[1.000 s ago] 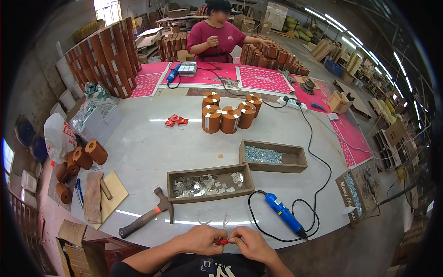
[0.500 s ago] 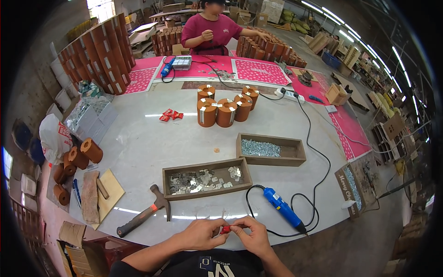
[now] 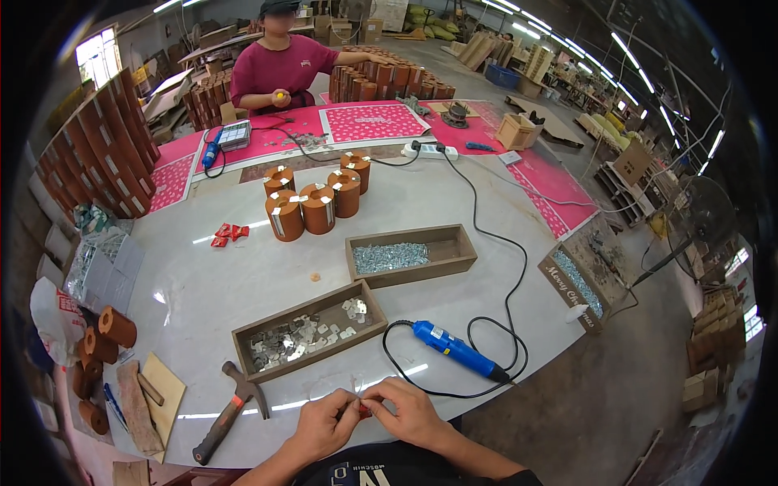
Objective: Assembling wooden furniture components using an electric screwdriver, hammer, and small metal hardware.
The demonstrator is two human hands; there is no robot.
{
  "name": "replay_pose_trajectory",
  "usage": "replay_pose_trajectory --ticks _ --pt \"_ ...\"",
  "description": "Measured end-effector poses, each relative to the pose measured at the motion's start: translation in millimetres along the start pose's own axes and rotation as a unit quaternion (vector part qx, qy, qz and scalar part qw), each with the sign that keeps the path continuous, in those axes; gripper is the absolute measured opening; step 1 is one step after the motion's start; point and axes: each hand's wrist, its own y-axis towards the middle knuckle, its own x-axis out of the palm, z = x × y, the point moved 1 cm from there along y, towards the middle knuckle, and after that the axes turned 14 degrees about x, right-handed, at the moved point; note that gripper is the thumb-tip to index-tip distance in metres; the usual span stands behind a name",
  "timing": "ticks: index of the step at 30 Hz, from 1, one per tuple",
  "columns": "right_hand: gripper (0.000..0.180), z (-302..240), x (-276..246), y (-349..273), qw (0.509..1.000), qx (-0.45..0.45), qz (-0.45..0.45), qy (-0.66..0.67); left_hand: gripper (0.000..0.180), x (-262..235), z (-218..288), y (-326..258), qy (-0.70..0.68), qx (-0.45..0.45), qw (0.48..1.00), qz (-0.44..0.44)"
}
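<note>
Close to my body at the table's near edge, my left hand (image 3: 324, 423) and my right hand (image 3: 408, 413) meet with fingertips pinched. Between them is a small red wrapped packet (image 3: 365, 411), mostly covered by the fingers. Similar red packets (image 3: 229, 233) lie further off on the left of the table. A claw hammer (image 3: 232, 411) rests to the left of my left hand. Beyond my hands stands a wooden box of flat metal plates (image 3: 301, 340). A blue electric screwdriver (image 3: 454, 350), with its black cord, lies to the right.
A second wooden box (image 3: 454, 261) holds many small screws. Several brown cylinders (image 3: 318, 209) with metal pieces on top stand further back. A board (image 3: 139, 405) and more cylinders lie at left. Across the pink-covered table stands a co-worker (image 3: 279, 69) beside stacked cylinders.
My view has swung to the right, so the table's contents appear further left. Both hands remain together on the red packet. The co-worker's lower hand has dropped and now shows something yellow.
</note>
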Motion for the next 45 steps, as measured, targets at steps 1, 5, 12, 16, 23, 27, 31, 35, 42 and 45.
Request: replay_pose_trajectory --ticks 1,5,12,16,23,27,31,35,42,45 --pt "0.010 -1 1 2 1.000 -0.007 0.007 -0.001 0.013 0 0 0 0.002 -0.002 1.000 0.002" --pt "0.012 0 4 6 0.999 -0.023 0.035 -0.020 0.014 -2 -4 1 0.021 -0.008 1.000 0.006" --pt "0.012 9 10 0 0.998 -0.028 0.059 0.006 0.012 -1 -3 -2 0.092 0.037 0.995 -0.004" --pt "0.008 6 11 1 0.997 -0.029 0.072 0.012 0.012 0 5 2 0.091 0.054 0.994 0.019" --pt "0.009 -11 7 2 0.977 -0.117 0.174 -0.040 0.014 18 -16 3 0.002 -0.021 0.995 0.097" --pt "0.012 -17 17 11 0.965 -0.179 0.186 -0.043 0.017 8 -5 13 -0.154 -0.078 0.973 0.153" --pt "0.016 -12 23 16 0.963 -0.201 0.181 -0.009 0.019 1 8 17 -0.198 -0.131 0.964 0.121" --pt "0.012 -12 25 14 0.952 -0.211 0.222 0.006 0.018 13 10 22 -0.221 -0.069 0.962 0.145" --pt "0.011 -13 38 11 0.941 -0.236 0.237 0.047 0.021 16 9 13 -0.257 -0.074 0.944 0.191" --pt "0.011 -14 40 8 0.939 -0.243 0.236 0.059 0.021 18 14 11 -0.438 -0.108 0.869 0.204"
